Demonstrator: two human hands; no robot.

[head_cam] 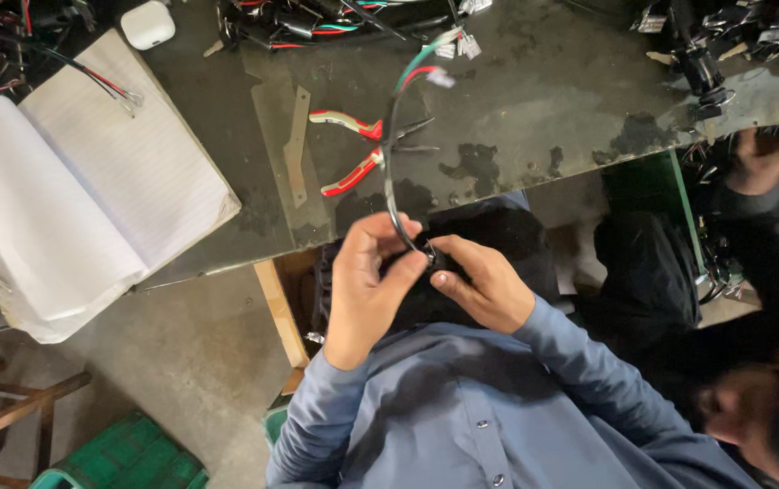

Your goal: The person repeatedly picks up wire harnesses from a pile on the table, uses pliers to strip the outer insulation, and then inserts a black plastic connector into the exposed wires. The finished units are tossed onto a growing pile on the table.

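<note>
We are gripping a black connector (pixel 432 258) between both hands (pixel 426 285); its cable (pixel 392 154) is running toward twelve o'clock over the tabletop (pixel 534 109).

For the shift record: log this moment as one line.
left hand: grips black wire harness | right hand: pinches its black end | red-handled pliers: on workbench
</note>
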